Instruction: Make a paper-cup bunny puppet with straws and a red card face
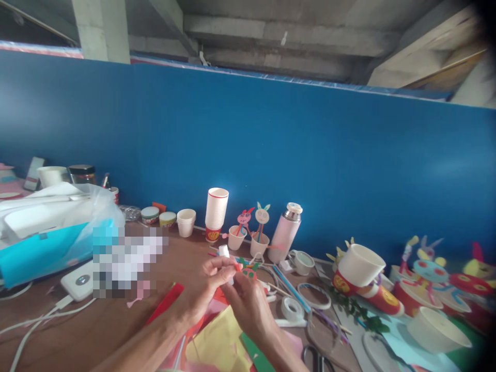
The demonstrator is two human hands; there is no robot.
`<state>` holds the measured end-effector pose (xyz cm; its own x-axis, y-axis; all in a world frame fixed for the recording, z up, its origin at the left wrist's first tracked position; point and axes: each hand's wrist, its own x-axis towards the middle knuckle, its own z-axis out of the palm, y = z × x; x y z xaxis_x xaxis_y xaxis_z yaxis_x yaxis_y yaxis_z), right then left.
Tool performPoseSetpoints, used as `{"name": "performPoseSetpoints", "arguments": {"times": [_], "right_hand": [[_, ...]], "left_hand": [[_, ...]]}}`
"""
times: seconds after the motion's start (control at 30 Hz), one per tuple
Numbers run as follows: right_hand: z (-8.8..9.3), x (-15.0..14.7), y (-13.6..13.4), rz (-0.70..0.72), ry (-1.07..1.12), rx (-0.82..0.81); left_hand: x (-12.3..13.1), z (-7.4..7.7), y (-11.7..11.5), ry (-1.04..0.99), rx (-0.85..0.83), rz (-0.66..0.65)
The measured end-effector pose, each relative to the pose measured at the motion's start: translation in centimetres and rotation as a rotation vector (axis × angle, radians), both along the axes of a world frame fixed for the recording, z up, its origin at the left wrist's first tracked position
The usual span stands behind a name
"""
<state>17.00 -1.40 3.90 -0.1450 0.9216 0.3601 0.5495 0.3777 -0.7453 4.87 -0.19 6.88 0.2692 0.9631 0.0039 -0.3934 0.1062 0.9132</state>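
Note:
My two hands meet over the middle of the table. My left hand [217, 275] is closed, its fingers wrapped round a white tube [223, 251] that looks like a glue stick. Against it, my right hand [248, 293] is closed with the fingers bent. By its fingertips shows a small paper face [249, 272], red with green ears and spots. A bit of orange-red [237, 267] sits between the two hands; what it belongs to is hidden. Beneath the hands lie sheets of yellow paper [215, 341] and green paper [253, 354], with a red strip [167, 305] to the left.
Behind the hands stand stacked paper cups [217, 209], two cups with paper rabbit figures [237, 237] and a pink thermos [284, 232]. To the right are a tape roll [292, 309], black-handled scissors [318, 359] and more decorated cups [360, 266]. A white power bank [79, 280] with cables lies left.

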Motion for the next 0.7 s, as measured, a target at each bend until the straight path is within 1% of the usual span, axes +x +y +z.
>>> {"name": "performPoseSetpoints", "arguments": {"times": [0.07,0.17,0.2,0.23,0.27,0.3,0.37,0.43,0.5,0.57,0.7], "right_hand": [[-0.2,0.2,0.1,0.138,0.155,-0.088],[-0.8,0.4,0.5,0.382,0.435,-0.347],[-1.0,0.4,0.6,0.432,0.508,-0.422],[-1.2,0.3,0.8,0.448,0.561,-0.464],[-1.4,0.2,0.8,0.437,0.595,-0.465],[-1.4,0.0,0.9,0.41,0.614,-0.428],[-1.3,-0.3,1.0,0.342,0.632,-0.294],[-1.0,-0.5,0.9,0.28,0.644,-0.176],[-0.9,-0.6,0.9,0.248,0.651,-0.153],[-1.0,-0.6,0.8,0.274,0.678,-0.228],[-1.8,-0.6,0.8,0.4,0.876,-0.499]], "left_hand": [[0.0,0.1,-0.2,-0.03,-0.006,0.004],[0.0,0.1,-0.3,-0.057,-0.021,-0.028],[0.0,0.1,-0.3,-0.06,-0.025,-0.038],[0.0,0.1,-0.3,-0.061,-0.029,-0.038],[0.0,0.1,-0.2,-0.061,-0.032,-0.022],[0.0,0.1,-0.2,-0.061,-0.038,0.005],[0.0,0.1,-0.1,-0.058,-0.058,0.059],[0.0,0.2,-0.1,-0.049,-0.057,0.081],[0.1,0.3,-0.2,-0.051,-0.045,0.067],[0.1,0.3,-0.2,-0.069,-0.043,0.035],[-0.1,0.2,-0.2,-0.121,-0.019,-0.021]]}}
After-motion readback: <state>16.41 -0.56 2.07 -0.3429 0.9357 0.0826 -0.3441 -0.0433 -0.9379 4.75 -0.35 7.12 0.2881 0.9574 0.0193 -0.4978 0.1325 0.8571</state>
